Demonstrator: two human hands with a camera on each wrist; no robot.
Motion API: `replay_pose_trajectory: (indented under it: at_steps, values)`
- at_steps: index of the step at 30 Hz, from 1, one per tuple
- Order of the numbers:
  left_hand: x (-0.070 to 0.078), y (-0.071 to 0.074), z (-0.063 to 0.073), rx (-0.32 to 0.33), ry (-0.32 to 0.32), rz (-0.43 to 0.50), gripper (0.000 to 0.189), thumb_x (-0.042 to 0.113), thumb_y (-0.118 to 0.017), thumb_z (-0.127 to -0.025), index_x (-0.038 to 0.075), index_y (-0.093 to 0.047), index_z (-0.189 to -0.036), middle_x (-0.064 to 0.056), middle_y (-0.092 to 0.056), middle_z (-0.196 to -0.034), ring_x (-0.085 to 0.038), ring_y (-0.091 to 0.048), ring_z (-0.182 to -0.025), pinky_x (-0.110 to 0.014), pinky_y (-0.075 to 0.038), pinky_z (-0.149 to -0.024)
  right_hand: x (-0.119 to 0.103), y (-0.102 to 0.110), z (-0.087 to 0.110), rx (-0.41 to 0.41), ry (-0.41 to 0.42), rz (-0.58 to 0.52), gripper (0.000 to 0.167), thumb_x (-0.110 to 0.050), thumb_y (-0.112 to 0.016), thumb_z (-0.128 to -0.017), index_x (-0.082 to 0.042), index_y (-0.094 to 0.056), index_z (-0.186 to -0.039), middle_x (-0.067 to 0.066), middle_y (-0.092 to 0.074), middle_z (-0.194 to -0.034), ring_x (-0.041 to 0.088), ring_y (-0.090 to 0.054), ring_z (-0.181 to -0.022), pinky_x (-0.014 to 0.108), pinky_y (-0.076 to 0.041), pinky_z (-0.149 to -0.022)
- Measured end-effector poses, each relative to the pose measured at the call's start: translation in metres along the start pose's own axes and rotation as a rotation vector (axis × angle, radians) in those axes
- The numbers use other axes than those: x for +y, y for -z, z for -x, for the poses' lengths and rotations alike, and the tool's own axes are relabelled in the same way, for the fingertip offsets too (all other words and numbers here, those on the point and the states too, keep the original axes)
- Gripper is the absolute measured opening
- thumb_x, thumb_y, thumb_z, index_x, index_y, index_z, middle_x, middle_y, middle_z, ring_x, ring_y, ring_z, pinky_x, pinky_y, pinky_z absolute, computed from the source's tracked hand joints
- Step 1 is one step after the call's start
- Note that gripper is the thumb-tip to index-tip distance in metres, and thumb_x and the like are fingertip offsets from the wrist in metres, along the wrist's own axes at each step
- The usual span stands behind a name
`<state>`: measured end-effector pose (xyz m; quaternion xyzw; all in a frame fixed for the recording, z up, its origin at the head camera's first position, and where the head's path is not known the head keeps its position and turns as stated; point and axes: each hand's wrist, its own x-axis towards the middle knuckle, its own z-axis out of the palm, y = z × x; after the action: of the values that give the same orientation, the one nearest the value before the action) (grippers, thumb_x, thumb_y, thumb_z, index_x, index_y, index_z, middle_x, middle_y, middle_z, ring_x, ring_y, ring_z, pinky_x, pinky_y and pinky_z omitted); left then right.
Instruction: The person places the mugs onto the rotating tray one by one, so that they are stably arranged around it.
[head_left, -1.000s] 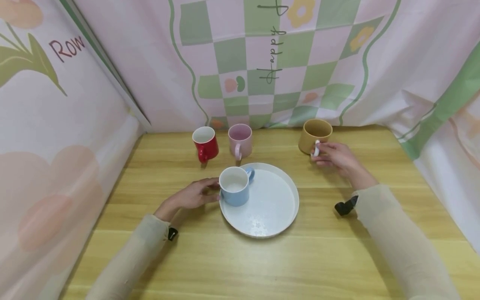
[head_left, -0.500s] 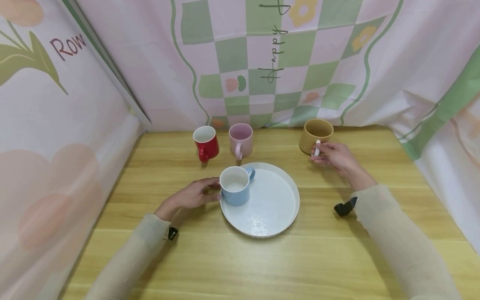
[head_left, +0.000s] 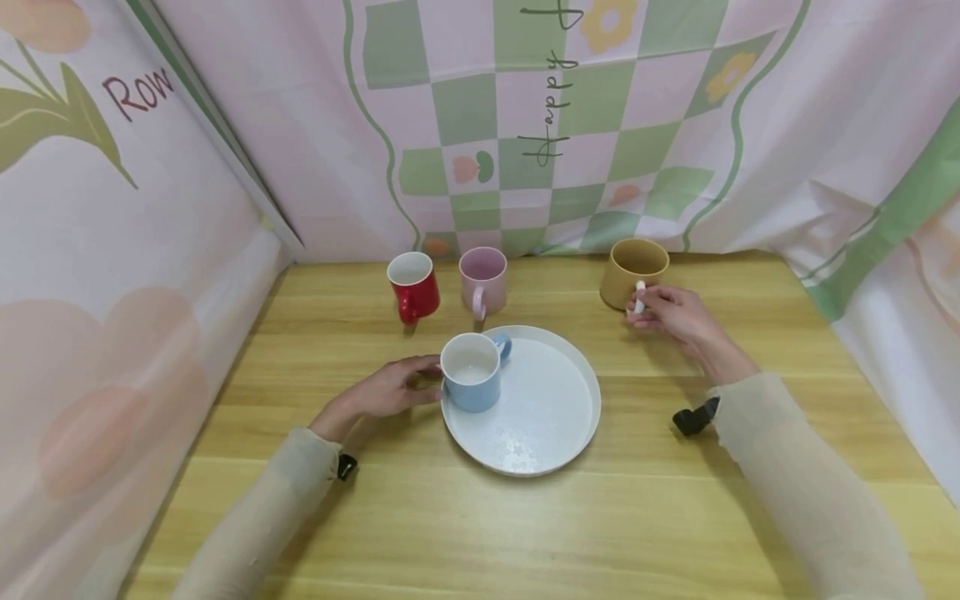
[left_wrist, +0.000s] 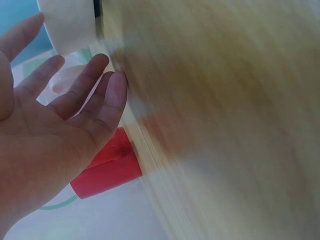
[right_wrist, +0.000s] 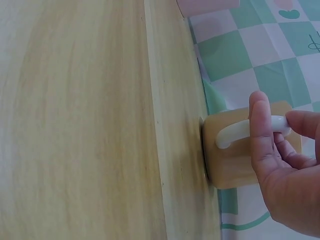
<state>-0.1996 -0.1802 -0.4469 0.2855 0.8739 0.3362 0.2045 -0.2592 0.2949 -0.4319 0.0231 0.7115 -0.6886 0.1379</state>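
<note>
A mustard-yellow mug (head_left: 624,277) with a white handle stands at the back right of the table. My right hand (head_left: 675,317) pinches that handle (right_wrist: 235,133) between thumb and fingers, as the right wrist view also shows. On the left part of a round white tray (head_left: 542,417) stands a light blue mug (head_left: 472,390), its handle turned to the far right. Beside it, my left hand (head_left: 390,387) has its fingers extended toward the mug and the tray rim. In the left wrist view the fingers are spread and relaxed; whether a fingertip touches the mug is hard to tell.
A red mug (head_left: 417,297) with a white inside and a pink mug (head_left: 491,287) stand at the back left, handles facing me. Behind the wooden table (head_left: 480,533) hangs a checked curtain (head_left: 525,167); another patterned cloth (head_left: 150,292) borders the left side.
</note>
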Motion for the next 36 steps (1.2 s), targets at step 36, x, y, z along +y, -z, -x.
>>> replay_pose_trajectory:
  at_steps: [36]
  values:
    - [-0.002, 0.0, -0.002, -0.002, 0.001, -0.006, 0.056, 0.029, -0.067, -0.097, 0.02, -0.047, -0.148, -0.006, -0.059, -0.142, -0.025, -0.054, -0.133, -0.047, -0.042, -0.116, -0.014, -0.021, 0.03, -0.106, 0.08, 0.257, 0.047, -0.028, -0.05, -0.106, 0.013, -0.046, -0.129, -0.005, -0.067, -0.104, 0.01, -0.069, -0.091, 0.027, -0.06, -0.087]
